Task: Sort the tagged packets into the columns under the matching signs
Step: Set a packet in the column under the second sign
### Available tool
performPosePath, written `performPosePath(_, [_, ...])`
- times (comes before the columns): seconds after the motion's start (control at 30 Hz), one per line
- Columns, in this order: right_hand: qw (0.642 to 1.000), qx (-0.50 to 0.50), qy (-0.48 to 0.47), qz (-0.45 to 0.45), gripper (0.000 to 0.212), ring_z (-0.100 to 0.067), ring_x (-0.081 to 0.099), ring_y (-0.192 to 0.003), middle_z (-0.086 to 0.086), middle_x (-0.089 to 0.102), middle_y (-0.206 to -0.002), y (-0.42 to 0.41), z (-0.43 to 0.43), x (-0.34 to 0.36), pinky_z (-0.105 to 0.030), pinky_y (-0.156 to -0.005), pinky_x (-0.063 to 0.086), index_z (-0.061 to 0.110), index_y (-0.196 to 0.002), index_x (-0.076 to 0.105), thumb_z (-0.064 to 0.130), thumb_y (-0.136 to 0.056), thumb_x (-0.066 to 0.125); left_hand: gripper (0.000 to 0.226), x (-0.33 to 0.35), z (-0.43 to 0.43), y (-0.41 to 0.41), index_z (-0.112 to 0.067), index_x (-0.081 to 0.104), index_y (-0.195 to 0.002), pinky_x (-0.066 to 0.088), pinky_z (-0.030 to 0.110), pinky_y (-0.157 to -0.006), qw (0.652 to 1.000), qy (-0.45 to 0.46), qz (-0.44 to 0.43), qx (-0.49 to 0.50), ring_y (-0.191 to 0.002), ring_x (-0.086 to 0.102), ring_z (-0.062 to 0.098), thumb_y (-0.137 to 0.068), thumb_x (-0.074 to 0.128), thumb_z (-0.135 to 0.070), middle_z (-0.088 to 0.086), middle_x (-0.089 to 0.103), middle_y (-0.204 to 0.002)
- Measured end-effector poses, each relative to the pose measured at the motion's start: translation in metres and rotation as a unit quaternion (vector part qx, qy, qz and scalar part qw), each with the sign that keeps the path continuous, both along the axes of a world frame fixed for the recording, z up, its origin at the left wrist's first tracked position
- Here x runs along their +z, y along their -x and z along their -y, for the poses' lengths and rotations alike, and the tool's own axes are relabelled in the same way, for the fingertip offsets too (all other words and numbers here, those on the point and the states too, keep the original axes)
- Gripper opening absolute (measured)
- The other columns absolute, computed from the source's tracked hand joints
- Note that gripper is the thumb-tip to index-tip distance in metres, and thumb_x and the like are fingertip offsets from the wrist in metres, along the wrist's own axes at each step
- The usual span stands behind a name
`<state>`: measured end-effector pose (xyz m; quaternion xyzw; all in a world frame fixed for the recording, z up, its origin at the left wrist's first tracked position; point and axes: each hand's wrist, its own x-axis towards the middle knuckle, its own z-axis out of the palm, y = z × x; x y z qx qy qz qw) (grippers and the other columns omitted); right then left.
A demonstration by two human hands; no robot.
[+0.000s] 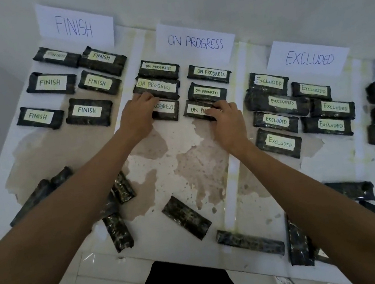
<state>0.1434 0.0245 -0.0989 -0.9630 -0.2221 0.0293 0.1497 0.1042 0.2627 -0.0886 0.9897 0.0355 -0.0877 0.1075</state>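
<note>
Our left fingers [147,97] are curled down over the left end of the near-left packet [168,110] in the middle column and hide the start of its label. They appear to grip that end, and the knuckles reach up against the near corner of the packet just beyond it. Our right fingers [216,110] are bent over the right end of the near-right packet [195,110], covering the end of its label and holding it by that end.

Both packets lie in the nearest row under the ON PROGRESS sign [195,42], so we judge the step to be settling this row. To do it well, we should square each packet to the one beyond it and keep a small gap between the two. The labels should stay face up and readable. We should let go without nudging the rows beyond.

The left hand [139,115] lies palm down, with the wrist straight and the forearm coming in from the near left. The right hand [227,120] is also palm down and turned slightly inward, its forearm coming in from the near right. Both arms are stretched well out over the table [172,163], passing above the loose packets [186,217] that lie face down along the near edge.
</note>
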Motion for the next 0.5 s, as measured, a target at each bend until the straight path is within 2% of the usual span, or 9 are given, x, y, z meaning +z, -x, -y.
performPosePath(0.13, [1.000, 0.000, -0.009, -0.001, 0.039, -0.041, 0.053, -0.106, -0.018, 0.059, -0.119, -0.002, -0.001, 0.001, -0.047, -0.081, 0.045, 0.009, -0.111, 0.069, -0.010, -0.080, 0.055, 0.057, 0.003, 0.000, 0.000, -0.005, 0.050, -0.130, 0.043, 0.048, -0.091, 1.000, 0.006, 0.010, 0.007, -0.117, 0.044, 0.037, -0.076, 0.067, 0.002, 0.017, 0.048, -0.129])
performPosePath(0.3, [1.000, 0.007, -0.019, -0.012, 0.042, -0.037, 0.051, -0.110, -0.017, 0.056, -0.123, 0.005, -0.001, 0.011, -0.046, -0.085, 0.043, 0.007, -0.119, 0.062, -0.006, -0.080, 0.053, 0.056, 0.007, 0.005, 0.007, -0.010, 0.053, -0.127, 0.041, 0.046, -0.088, 0.999, 0.001, 0.037, 0.009, -0.113, 0.046, 0.036, -0.074, 0.065, 0.004, 0.016, 0.050, -0.125])
performPosePath(0.5, [0.990, 0.057, -0.116, -0.062, 0.044, -0.032, 0.053, -0.105, -0.016, 0.056, -0.116, 0.056, -0.004, 0.026, -0.042, -0.088, 0.048, 0.006, -0.120, 0.060, -0.005, -0.078, 0.059, 0.043, 0.018, 0.027, 0.057, -0.012, 0.058, -0.123, 0.040, 0.045, -0.091, 0.996, 0.064, 0.045, 0.045, -0.113, 0.047, 0.034, -0.080, 0.062, -0.010, 0.013, 0.054, -0.121])
